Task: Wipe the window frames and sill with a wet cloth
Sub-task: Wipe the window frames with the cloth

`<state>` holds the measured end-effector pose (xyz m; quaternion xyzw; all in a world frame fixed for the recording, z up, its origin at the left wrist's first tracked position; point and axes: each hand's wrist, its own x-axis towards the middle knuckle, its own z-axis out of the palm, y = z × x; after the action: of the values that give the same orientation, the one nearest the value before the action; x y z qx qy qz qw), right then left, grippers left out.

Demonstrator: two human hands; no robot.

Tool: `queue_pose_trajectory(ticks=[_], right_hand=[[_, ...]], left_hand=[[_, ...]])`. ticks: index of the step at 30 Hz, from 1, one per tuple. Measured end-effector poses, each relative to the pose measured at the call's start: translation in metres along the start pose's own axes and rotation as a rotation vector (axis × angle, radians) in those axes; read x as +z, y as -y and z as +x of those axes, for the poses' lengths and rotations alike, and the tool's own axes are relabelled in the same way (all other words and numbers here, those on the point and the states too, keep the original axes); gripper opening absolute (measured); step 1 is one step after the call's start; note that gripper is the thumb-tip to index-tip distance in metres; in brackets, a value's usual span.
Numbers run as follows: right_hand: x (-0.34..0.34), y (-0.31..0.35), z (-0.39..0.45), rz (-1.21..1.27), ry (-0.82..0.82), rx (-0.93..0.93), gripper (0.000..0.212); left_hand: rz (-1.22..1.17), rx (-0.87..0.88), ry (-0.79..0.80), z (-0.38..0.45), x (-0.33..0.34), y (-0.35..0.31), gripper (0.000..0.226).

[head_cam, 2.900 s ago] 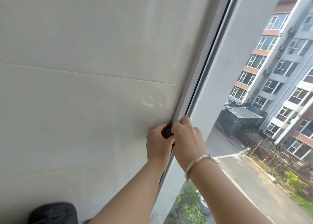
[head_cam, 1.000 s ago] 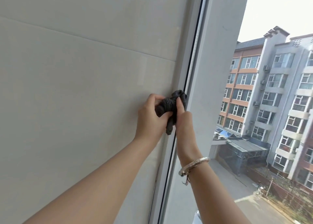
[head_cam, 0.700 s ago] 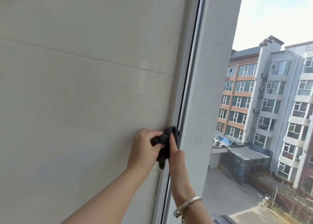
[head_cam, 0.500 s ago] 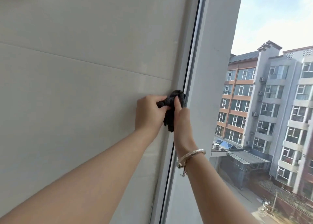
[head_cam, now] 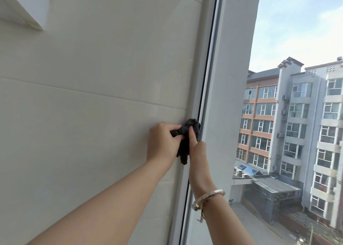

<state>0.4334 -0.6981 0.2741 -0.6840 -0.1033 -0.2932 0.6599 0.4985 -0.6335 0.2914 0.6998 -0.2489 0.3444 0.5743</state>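
Dark grey cloth (head_cam: 187, 133), bunched and wrinkled, pressed into the channel of the white window frame (head_cam: 201, 89) where it meets the pale tiled wall (head_cam: 92, 100); a loose tail hangs down between the two wrists. Left hand (head_cam: 161, 142): fingers curled round the left end of the cloth, knuckles against the wall tile. Right hand (head_cam: 197, 152): one finger extended upward along the cloth, pushing it against the frame; remaining fingers tucked behind, grip not discernible. Metal bracelet (head_cam: 207, 198) on the right wrist, with a small dangling end. Black seal strip (head_cam: 208, 59) runs up the frame just right of the cloth. Grey outer pillar (head_cam: 233, 78) lies beyond the glass. Far right: multi-storey apartment buildings (head_cam: 297, 124), low roofed structure (head_cam: 269, 187), paved yard below, pale blue sky. Upper left corner: white angled ledge (head_cam: 22, 5)
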Motion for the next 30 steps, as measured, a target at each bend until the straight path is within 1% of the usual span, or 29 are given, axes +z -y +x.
queue_pose_trajectory(ticks=[2, 5, 7, 9, 11, 13, 15, 19, 22, 24, 26, 28, 30], right_hand=[[0.002, 0.018, 0.024, 0.012, -0.012, -0.029, 0.041], [0.004, 0.053, 0.046, 0.044, -0.046, -0.034, 0.046], [0.006, 0.072, 0.056, 0.011, -0.047, -0.057, 0.048], [0.006, 0.087, 0.069, 0.029, -0.060, -0.065, 0.045], [0.007, 0.099, 0.080, 0.068, -0.055, -0.061, 0.044], [0.005, 0.095, 0.084, 0.082, -0.038, -0.036, 0.047], [0.004, 0.077, 0.079, 0.084, -0.030, -0.007, 0.049], [0.002, 0.034, 0.054, 0.104, -0.001, 0.018, 0.047], [0.001, 0.032, 0.058, 0.076, -0.004, 0.015, 0.048], [0.001, 0.052, 0.073, 0.041, -0.004, 0.007, 0.049], [0.000, 0.080, 0.097, 0.069, -0.037, 0.006, 0.048], [0.001, 0.116, 0.117, 0.060, -0.088, -0.028, 0.044], [0.005, 0.138, 0.130, 0.101, -0.091, -0.048, 0.047]], left_hand=[[0.003, 0.030, -0.027, 0.024, -0.001, -0.018, 0.017], [0.025, 0.075, -0.070, 0.055, 0.000, -0.040, 0.027], [0.016, 0.097, -0.081, 0.071, 0.002, -0.050, 0.025], [-0.007, 0.107, -0.091, 0.088, 0.004, -0.058, 0.023], [0.018, 0.122, -0.095, 0.099, 0.006, -0.062, 0.020], [0.067, 0.143, -0.090, 0.098, 0.007, -0.059, 0.013], [0.108, 0.147, -0.058, 0.088, 0.006, -0.047, 0.009], [0.174, 0.107, 0.021, 0.059, 0.009, -0.013, 0.012], [0.140, 0.073, 0.004, 0.060, 0.009, -0.015, 0.012], [0.141, 0.103, -0.012, 0.076, 0.006, -0.032, 0.015], [0.138, 0.147, -0.027, 0.103, 0.002, -0.057, 0.016], [0.117, 0.169, -0.042, 0.133, -0.002, -0.081, 0.014], [0.104, 0.177, -0.050, 0.153, -0.003, -0.096, 0.012]])
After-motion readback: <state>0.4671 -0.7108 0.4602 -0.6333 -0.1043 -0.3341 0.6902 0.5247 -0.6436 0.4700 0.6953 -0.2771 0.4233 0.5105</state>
